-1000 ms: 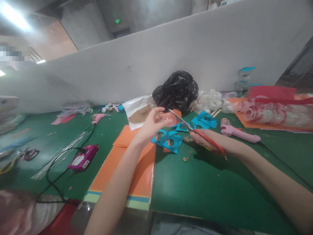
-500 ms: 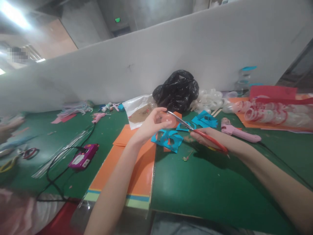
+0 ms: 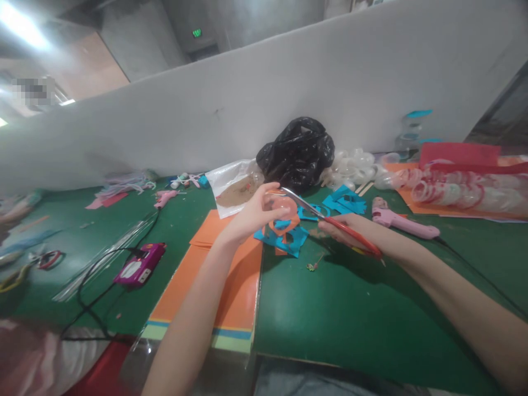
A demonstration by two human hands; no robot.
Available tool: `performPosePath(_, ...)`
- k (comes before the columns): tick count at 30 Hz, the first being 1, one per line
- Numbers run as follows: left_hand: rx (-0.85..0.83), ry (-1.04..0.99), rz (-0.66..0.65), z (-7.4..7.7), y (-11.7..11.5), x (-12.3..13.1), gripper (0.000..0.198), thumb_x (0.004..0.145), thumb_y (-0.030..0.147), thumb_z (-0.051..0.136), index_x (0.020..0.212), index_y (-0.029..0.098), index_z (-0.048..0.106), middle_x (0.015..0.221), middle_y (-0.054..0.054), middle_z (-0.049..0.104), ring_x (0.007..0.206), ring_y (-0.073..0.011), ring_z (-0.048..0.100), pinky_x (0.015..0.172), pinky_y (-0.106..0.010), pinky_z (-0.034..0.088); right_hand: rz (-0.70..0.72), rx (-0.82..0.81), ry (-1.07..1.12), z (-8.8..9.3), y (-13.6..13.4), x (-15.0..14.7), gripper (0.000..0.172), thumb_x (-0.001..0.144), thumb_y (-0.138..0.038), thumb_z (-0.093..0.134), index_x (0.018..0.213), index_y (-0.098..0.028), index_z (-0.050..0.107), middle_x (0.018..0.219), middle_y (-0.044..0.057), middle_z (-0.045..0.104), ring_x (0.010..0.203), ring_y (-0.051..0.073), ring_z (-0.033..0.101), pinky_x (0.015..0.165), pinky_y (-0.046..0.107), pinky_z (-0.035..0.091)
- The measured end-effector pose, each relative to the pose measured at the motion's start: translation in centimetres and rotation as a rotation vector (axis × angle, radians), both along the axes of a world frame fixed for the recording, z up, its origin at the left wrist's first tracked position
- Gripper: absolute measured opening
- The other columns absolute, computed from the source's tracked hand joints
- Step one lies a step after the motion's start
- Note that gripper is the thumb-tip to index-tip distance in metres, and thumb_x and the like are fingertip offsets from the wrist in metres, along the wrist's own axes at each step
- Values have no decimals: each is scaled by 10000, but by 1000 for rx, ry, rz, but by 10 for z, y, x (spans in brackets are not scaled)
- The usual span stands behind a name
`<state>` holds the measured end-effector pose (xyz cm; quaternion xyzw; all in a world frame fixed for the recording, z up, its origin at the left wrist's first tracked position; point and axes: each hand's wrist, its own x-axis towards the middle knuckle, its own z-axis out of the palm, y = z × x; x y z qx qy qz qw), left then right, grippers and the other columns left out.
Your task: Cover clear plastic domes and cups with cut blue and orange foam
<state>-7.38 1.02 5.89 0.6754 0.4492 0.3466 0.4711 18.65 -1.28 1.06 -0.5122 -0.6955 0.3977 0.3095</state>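
Observation:
Near the middle, my left hand (image 3: 262, 206) is closed around a small round plastic piece with orange paper (image 3: 287, 207) at its face. I cannot make out its exact shape. The red-handled scissors (image 3: 348, 230) are in my right hand (image 3: 340, 226), their blades pointing up and left to the top of the round piece. Just below it shows a curved orange paper offcut (image 3: 293, 224). Blue paper scraps with cut-out holes (image 3: 295, 242) lie on the table underneath.
Orange paper sheets (image 3: 225, 286) lie under my left forearm. A black plastic bag (image 3: 299, 154) stands behind my hands. To the right are a pink glue gun (image 3: 402, 223) and clear plastic cups (image 3: 454, 192). A purple device (image 3: 140, 265) with a black cable sits left, near another person's arm (image 3: 18, 208).
The curved orange offcut now shows below the round piece, over the blue scraps. The scissors have shifted slightly left. Both hands stay in nearly the same place.

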Motion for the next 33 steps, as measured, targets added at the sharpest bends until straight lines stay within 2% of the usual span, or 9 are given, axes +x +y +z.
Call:
performPosePath(3, -17, -18, 52, -1, 1, 0, 894, 810, 429, 819, 1541, 266, 331, 1335, -126, 635, 1134, -263, 652, 930, -402, 547, -27, -71, -112, 4, 0, 0, 683, 679, -907, 561, 607, -228, 570, 551, 1, 526, 496, 152, 456, 483, 301, 348)
performPosePath(5, -18, -20, 60, -2, 2, 0, 919, 815, 424, 815, 1559, 263, 300, 1335, -126, 636, 1168, -267, 637, 971, -417, 534, -93, -62, -253, 5, 0, 0, 675, 726, -894, 531, 629, -229, 589, 580, 22, 584, 523, 177, 515, 517, 310, 375)
performPosePath(10, 72, 17, 83, -7, 8, -3, 790, 800, 418, 822, 1473, 267, 438, 1367, -117, 595, 1243, -273, 586, 1032, -435, 502, -307, 53, -656, -2, -2, -7, 496, 897, -679, 513, 829, -213, 666, 810, 135, 749, 738, 296, 695, 611, 338, 421)
performPosePath(15, 104, 12, 73, -8, 8, 0, 724, 804, 435, 807, 1424, 264, 476, 1366, -103, 574, 1168, -247, 619, 1009, -426, 511, -208, 87, -751, -12, -5, -15, 376, 949, -522, 508, 942, -191, 686, 893, 138, 767, 806, 309, 716, 681, 361, 464)
performPosePath(18, 96, 19, 84, -7, 4, 6, 695, 806, 425, 797, 1401, 247, 486, 1384, -112, 552, 1183, -252, 615, 1002, -419, 513, -188, 253, -672, -12, -5, -15, 314, 956, -439, 515, 918, -178, 687, 988, 163, 741, 955, 330, 688, 807, 407, 496)
performPosePath(21, 73, 1, 68, -9, -1, 15, 667, 802, 406, 795, 1374, 240, 495, 1362, -117, 560, 1185, -264, 621, 985, -425, 521, -204, 410, -412, -8, -6, -17, 296, 968, -428, 496, 977, -191, 673, 1056, 152, 720, 1037, 314, 666, 902, 426, 502)
performPosePath(26, 30, -43, -7, -19, -8, 30, 643, 799, 428, 814, 1343, 255, 519, 1289, -107, 596, 1142, -248, 642, 964, -407, 529, -84, 233, 50, -4, -9, -28, 270, 979, -413, 481, 1114, -246, 644, 1135, 66, 752, 1037, 232, 693, 906, 364, 517)
performPosePath(30, -14, -95, -27, -24, -9, 33, 627, 808, 437, 812, 1331, 247, 524, 1291, -109, 601, 1097, -224, 658, 946, -378, 537, -109, 201, 157, -11, -2, -27, 256, 955, -447, 503, 956, -240, 653, 936, 36, 748, 893, 225, 682, 841, 366, 512)
performPosePath(33, -28, -162, -57, -27, -4, 30, 515, 875, 430, 742, 1310, 236, 544, 1249, -102, 645, 1092, -211, 660, 942, -363, 534, -125, 205, 173, -12, 3, -23, 281, 946, -470, 498, 914, -239, 654, 874, 25, 723, 837, 216, 655, 797, 355, 499)
